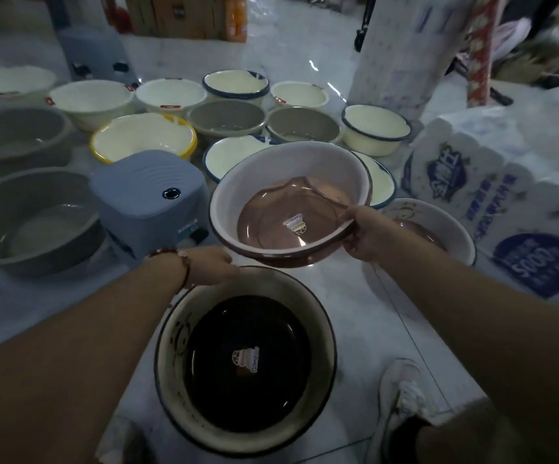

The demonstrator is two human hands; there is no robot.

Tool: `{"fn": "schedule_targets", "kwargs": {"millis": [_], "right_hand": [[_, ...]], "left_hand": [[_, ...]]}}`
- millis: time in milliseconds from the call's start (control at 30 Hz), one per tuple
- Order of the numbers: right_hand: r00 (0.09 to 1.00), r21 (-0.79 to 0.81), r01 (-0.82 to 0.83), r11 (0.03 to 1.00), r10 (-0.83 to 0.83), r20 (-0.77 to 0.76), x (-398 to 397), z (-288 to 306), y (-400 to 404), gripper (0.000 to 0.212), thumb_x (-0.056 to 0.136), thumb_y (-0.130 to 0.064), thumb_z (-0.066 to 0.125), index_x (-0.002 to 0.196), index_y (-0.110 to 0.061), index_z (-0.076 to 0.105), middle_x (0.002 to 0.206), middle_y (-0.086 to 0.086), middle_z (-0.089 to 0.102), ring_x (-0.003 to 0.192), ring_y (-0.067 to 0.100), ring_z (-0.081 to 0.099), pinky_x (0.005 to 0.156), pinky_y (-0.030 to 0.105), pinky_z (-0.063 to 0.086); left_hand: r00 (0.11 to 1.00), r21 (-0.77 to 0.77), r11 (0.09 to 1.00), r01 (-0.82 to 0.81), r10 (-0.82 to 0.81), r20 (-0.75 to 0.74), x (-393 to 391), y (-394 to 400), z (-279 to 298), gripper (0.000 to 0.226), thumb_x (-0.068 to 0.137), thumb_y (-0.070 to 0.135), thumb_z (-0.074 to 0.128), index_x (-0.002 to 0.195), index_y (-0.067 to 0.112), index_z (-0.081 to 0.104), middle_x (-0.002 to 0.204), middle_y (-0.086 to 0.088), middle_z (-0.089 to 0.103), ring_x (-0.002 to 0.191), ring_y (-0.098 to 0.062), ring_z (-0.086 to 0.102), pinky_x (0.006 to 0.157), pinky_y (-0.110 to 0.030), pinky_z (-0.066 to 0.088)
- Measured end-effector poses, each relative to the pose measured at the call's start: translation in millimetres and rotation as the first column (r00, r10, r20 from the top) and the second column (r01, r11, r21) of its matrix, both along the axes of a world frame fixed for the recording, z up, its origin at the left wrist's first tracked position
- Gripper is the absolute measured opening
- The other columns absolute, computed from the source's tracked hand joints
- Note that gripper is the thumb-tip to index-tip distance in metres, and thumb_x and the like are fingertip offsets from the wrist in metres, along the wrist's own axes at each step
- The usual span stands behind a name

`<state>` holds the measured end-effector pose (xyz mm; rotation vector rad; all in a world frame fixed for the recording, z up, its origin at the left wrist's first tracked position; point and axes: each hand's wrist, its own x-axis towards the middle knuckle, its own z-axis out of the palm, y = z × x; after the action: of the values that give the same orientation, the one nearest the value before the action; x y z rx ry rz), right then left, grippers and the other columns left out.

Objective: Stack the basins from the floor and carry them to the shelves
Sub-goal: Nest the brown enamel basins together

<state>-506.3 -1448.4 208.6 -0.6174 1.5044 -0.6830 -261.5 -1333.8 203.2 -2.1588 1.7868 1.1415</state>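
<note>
Fig. 1. My two bare arms and one shoe, head view.

I see both forearms uncovered, no sleeves in view. My left hand (216, 266) has a bracelet (179, 262) at the wrist: reddish-brown beads with one pale bead, on a thin dark-red cord. My right hand (365, 234) wears nothing. Lower right, a white shoe (402, 400) with white laces, and a pale edge of clothing beside it.

bare floor (348, 296) right | stool (150, 195), grey basin (33, 222) block left

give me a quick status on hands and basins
Right hand gripping pink basin rim, lifted. Left hand on dark basin rim. Grey stool close left.
</note>
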Motion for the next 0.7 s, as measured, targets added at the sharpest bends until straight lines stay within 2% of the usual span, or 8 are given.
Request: {"fn": "schedule_targets", "kwargs": {"millis": [100,200,267,333,467,600,633,700], "right_hand": [[0.999,0.048,-0.028,0.998,0.026,0.030,-19,14,32,0.012,0.084,-0.009,0.055,0.073,-0.013,0.055,0.040,-0.001,0.053,0.055,0.010,0.049,0.054,0.019,0.040],[0.995,0.103,-0.084,0.991,0.078,0.064,-36,8,70,0.008,0.084,-0.010,0.052,0.077,-0.012,0.056,0.057,0.000,0.049,0.058,0.011,0.045,0.060,0.020,0.039],[0.990,0.139,-0.135,0.981,0.128,0.060,-37,-1,94,0.007,0.085,-0.010,0.051,0.080,-0.011,0.055,0.059,0.001,0.046,0.056,0.012,0.043,0.060,0.021,0.038],[0.984,0.168,-0.176,0.970,0.172,0.036,-32,-10,116,0.011,0.084,-0.008,0.052,0.073,-0.011,0.053,0.050,0.001,0.046,0.054,0.013,0.043,0.058,0.022,0.038],[0.953,0.246,-0.292,0.924,0.303,-0.004,-24,-33,144,0.019,0.082,-0.007,0.052,0.064,-0.013,0.049,0.044,0.000,0.047,0.054,0.014,0.045,0.057,0.022,0.037],[0.915,0.302,-0.363,0.881,0.398,-0.060,-25,-59,161,0.008,0.078,-0.009,0.054,0.072,-0.013,0.053,0.057,0.001,0.052,0.056,0.014,0.049,0.053,0.020,0.040],[0.908,0.319,-0.372,0.871,0.413,-0.068,-25,-65,165,0.004,0.076,-0.009,0.055,0.077,-0.012,0.055,0.061,0.001,0.052,0.057,0.014,0.051,0.052,0.020,0.042],[0.895,0.346,-0.392,0.852,0.440,-0.069,-23,-76,173,0.017,0.069,-0.010,0.056,0.086,-0.010,0.055,0.063,0.003,0.053,0.057,0.015,0.052,0.053,0.022,0.044]], "left_hand": [[0.914,0.046,0.935,-0.351,0.353,-0.198,17,28,-1,0.053,0.098,0.052,0.044,0.126,0.007,0.055,0.110,-0.010,0.061,0.089,-0.023,0.058,0.076,-0.032,0.048],[0.737,0.078,0.817,-0.571,0.552,-0.390,24,55,-5,0.036,0.099,0.042,0.047,0.124,0.016,0.052,0.116,-0.007,0.062,0.098,-0.021,0.061,0.080,-0.035,0.051],[0.689,0.043,0.793,-0.608,0.554,-0.466,27,73,-7,0.026,0.096,0.026,0.052,0.120,0.017,0.059,0.111,-0.009,0.067,0.097,-0.020,0.064,0.080,-0.035,0.052],[0.668,0.017,0.774,-0.633,0.556,-0.495,32,93,-7,0.024,0.091,0.015,0.054,0.113,0.021,0.063,0.109,-0.009,0.070,0.097,-0.022,0.066,0.076,-0.033,0.053],[0.579,0.088,0.699,-0.709,0.650,-0.492,46,129,-16,0.030,0.087,0.000,0.050,0.109,0.013,0.065,0.102,-0.010,0.070,0.094,-0.024,0.065,0.079,-0.036,0.051],[0.540,0.212,0.673,-0.708,0.710,-0.451,56,158,-32,0.021,0.089,0.024,0.057,0.103,0.012,0.068,0.097,-0.008,0.069,0.092,-0.024,0.063,0.081,-0.037,0.050],[0.558,0.227,0.681,-0.696,0.712,-0.427,57,164,-37,0.026,0.091,0.032,0.058,0.102,0.011,0.068,0.101,-0.009,0.070,0.095,-0.026,0.063,0.082,-0.037,0.050],[0.636,0.216,0.714,-0.666,0.695,-0.335,59,175,-45,0.033,0.093,0.041,0.059,0.103,0.011,0.069,0.105,-0.009,0.071,0.097,-0.026,0.062,0.081,-0.035,0.050]]}}
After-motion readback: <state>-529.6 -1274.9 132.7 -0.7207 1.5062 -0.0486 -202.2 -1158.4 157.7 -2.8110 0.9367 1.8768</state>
